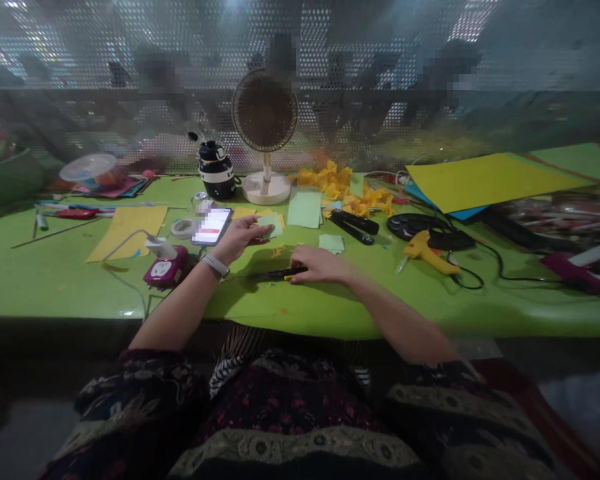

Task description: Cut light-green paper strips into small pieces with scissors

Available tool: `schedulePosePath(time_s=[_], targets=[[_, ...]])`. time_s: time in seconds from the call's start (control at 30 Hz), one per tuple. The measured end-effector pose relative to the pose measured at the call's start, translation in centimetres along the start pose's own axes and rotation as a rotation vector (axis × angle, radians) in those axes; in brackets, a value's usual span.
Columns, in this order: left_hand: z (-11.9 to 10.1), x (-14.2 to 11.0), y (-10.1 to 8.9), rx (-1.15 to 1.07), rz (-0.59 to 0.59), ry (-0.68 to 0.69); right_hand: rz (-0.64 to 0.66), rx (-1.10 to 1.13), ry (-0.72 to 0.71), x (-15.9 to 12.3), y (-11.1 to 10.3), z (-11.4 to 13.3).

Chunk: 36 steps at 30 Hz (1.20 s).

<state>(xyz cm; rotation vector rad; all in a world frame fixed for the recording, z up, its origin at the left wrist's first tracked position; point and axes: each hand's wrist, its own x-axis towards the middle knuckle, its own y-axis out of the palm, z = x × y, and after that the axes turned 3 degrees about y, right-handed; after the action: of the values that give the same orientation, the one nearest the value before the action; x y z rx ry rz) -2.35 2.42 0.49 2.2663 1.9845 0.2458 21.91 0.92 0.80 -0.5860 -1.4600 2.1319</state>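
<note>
Green paper (272,225), a small pale piece, was pinched between the thumb and fingers of the left hand (241,239), near the centre of the frame. Just right of centre and a little lower, the right hand (323,265) had its fingers curled over one end of a black tool (275,274) with a yellow edge, which lay along the green tabletop (55,287); I could not tell how firmly it was gripped. Beside the right hand sat a small pale-green stack (331,243), with a black stapler (355,225) above it. Crumpled orange pieces (330,179) spread across the upper middle, right of a fan (265,115). Left of the left hand lay a lit phone (213,225) and a tape roll (182,228); a yellow glue gun (430,253) lay at middle right.
</note>
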Motion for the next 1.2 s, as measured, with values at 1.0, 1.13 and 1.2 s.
schedulePosePath(time_s=[1.0, 1.13, 1.2], targets=[[-0.2, 0.8, -1.5, -0.085, -0.026, 0.08, -0.61, -0.085, 0.074, -2.9, -5.1, -3.7], [-0.2, 0.8, -1.5, -0.063, -0.019, 0.081, -0.606, -0.055, 0.06, -2.9, -5.1, -3.5], [-0.2, 0.8, -1.5, -0.053, -0.023, 0.085, -0.613, -0.045, 0.06, -3.1, -5.2, -3.5]])
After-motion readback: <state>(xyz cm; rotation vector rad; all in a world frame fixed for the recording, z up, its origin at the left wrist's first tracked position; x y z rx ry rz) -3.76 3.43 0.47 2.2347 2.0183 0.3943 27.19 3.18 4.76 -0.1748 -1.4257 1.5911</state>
